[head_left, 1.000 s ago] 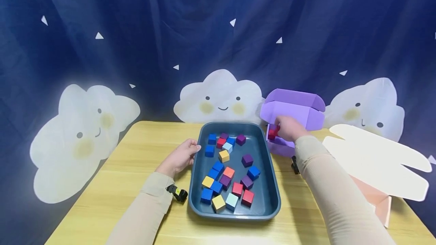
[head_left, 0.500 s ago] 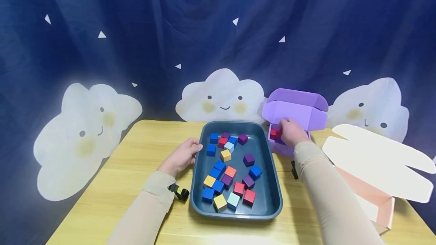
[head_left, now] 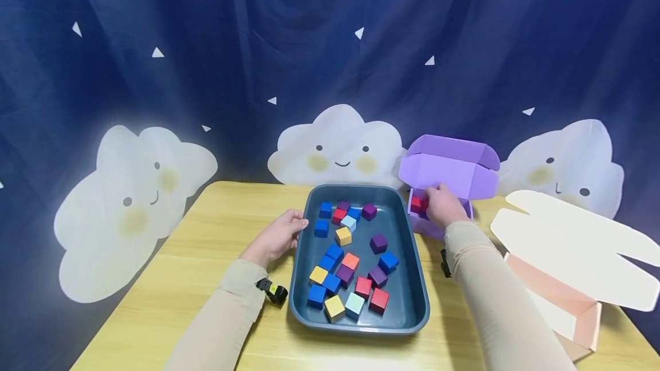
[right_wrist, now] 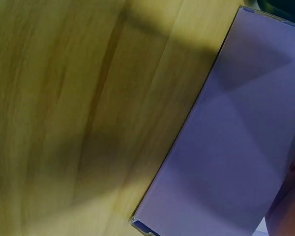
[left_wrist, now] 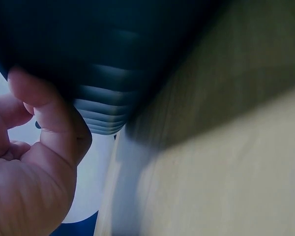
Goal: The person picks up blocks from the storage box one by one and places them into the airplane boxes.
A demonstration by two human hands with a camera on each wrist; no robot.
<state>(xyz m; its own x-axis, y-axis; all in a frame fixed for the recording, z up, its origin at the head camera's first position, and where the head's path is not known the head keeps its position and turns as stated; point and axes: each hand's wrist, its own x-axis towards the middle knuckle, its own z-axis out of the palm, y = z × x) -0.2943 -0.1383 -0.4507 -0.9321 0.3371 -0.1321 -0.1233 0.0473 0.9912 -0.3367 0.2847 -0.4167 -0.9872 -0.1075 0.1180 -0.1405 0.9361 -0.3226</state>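
My left hand (head_left: 275, 239) holds the left rim of the dark blue-grey tray (head_left: 415, 279), its thumb against the tray's side in the left wrist view. Several loose cubes lie in the tray, among them a red cube (head_left: 378, 300), a yellow cube (head_left: 334, 307) and a purple cube (head_left: 378, 243). My right hand (head_left: 446, 208) reaches down into the purple box (head_left: 427, 225), whose lid stands raised. Beside its fingers in the box sits a red cube (head_left: 416, 205), with more red against the fingertips. Those fingertips are mostly hidden, so their hold is unclear.
On the right, a pale pink box (head_left: 585, 325) has its white lid (head_left: 572, 245) folded back. The wooden table (head_left: 206, 233) reaches a dark blue curtain (head_left: 330, 33) with cloud pictures.
My right hand has sunk lower into the purple box and shifted slightly right of the visible red cube. The left hand stays on the tray's rim. The head view has shifted slightly.
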